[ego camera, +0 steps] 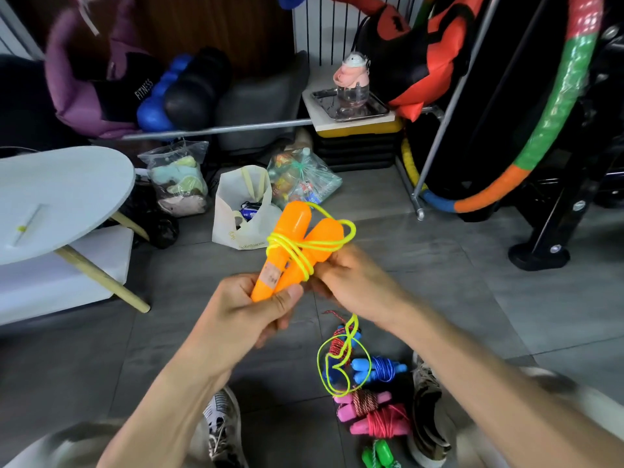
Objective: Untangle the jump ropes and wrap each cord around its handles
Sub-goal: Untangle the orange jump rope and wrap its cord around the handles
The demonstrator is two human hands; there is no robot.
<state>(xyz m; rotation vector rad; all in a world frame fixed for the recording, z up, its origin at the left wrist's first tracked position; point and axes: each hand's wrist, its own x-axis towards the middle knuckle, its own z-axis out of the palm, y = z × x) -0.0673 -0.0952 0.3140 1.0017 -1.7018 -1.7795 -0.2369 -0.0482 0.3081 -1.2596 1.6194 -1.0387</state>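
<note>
Two orange handles (pixel 297 251) sit side by side over the floor, their bases clamped in the left hand (pixel 250 309); the right hand (pixel 351 275) pinches the yellow cord (pixel 304 246), partly wound round them; keep each turn taut and snug, I'd judge; the slack loop (pixel 341 363) drapes over wrapped ropes (pixel 374 413) below and may snag.

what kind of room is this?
Probably a home workout or storage corner, cluttered rather than a shop: a segmented hula hoop leans on a black equipment frame, blue and black foam rollers lie on a seat, bags on the tile floor.
</note>
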